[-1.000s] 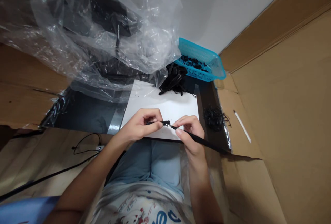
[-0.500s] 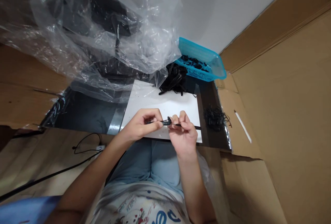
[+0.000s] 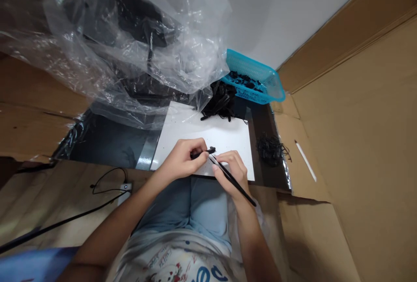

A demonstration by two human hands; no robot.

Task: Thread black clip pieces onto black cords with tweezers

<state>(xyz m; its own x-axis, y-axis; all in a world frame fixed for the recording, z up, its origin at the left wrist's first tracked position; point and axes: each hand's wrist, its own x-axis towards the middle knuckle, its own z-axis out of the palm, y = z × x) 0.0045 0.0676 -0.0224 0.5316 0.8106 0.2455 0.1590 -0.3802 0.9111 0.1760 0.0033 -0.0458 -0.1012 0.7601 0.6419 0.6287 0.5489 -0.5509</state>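
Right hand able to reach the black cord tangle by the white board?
Likely yes, once it lets go of the thin black rod: only the white board's corner lies between the right hand and the tangle, nothing raised.

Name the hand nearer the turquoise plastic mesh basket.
Right. The right hand sits below and slightly left of the turquoise basket; the left hand sits farther down-left.
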